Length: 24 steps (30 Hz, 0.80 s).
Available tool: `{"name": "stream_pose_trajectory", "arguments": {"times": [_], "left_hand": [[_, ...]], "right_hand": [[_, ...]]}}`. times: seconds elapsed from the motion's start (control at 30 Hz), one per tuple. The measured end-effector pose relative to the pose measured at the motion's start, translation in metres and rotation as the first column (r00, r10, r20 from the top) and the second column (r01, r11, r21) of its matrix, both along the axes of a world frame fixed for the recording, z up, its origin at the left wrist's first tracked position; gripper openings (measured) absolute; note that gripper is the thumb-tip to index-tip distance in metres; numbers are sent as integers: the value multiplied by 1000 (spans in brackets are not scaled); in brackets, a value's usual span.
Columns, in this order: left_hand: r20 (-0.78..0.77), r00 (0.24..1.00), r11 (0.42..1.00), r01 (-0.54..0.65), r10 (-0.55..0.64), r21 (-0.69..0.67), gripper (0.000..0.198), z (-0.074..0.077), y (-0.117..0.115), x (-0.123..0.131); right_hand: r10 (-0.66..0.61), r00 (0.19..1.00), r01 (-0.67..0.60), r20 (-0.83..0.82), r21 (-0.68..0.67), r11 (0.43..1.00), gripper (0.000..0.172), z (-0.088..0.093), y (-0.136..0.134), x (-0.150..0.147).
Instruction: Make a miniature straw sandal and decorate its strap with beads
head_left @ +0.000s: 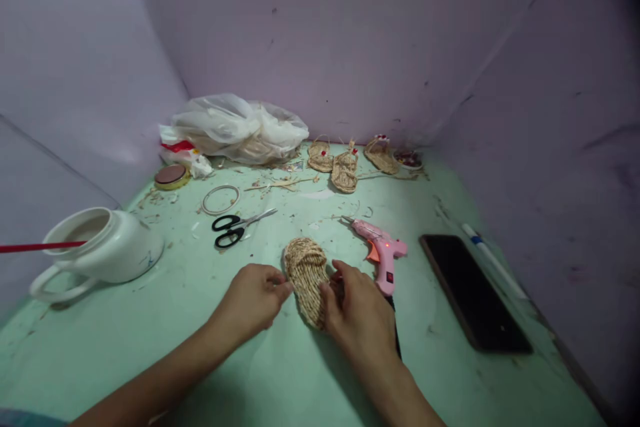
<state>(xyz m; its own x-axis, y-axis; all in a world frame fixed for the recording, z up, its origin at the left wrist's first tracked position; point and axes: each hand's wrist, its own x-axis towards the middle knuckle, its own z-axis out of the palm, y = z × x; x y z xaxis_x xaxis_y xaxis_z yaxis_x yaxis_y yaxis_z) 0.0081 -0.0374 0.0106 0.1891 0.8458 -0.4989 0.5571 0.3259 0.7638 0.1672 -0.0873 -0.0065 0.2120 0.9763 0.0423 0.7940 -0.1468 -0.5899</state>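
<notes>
The fingers (284, 291) of the left hand (253, 297), thumb and forefinger close together, are at the left edge of a woven straw slipper (307, 283); whether they pinch it, I cannot tell. The right hand (363, 310) has its thumb by the opposite edge and its forefinger raised apart from it, the other fingertips hidden, so its grip cannot be told either. The slipper lies between the two hands on the green table (200, 320), toe band at the far end. I judge it light and fairly stiff along the sole, softer at the band, with a rough cord that should not slip; the sole's side edges look the best hold, since pressing the band could flatten it. To the right lies a phone (473, 293); a little farther off, a pink glue gun (385, 257) and, leftward, scissors (244, 222). By the wall sit small straw slippers (345, 172) and a plastic bag (240, 127)
</notes>
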Motion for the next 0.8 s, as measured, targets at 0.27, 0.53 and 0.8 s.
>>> {"name": "stream_pose_trajectory", "arguments": {"times": [0.27,0.53,0.8], "left_hand": [[445,895,954,-138,5,267,19,-6,2,4],[562,827,940,-216,32,265,26,-17,10,7],[529,848,869,-289,38,401,29,-23,4,6]], "right_hand": [[-98,463,199,-881,-5,980,36,-13,12,-7],[-82,160,162,-984,-55,985,37,-2,20,-4],[-34,-5,4,-999,-34,999,24,2,18,-6]]}}
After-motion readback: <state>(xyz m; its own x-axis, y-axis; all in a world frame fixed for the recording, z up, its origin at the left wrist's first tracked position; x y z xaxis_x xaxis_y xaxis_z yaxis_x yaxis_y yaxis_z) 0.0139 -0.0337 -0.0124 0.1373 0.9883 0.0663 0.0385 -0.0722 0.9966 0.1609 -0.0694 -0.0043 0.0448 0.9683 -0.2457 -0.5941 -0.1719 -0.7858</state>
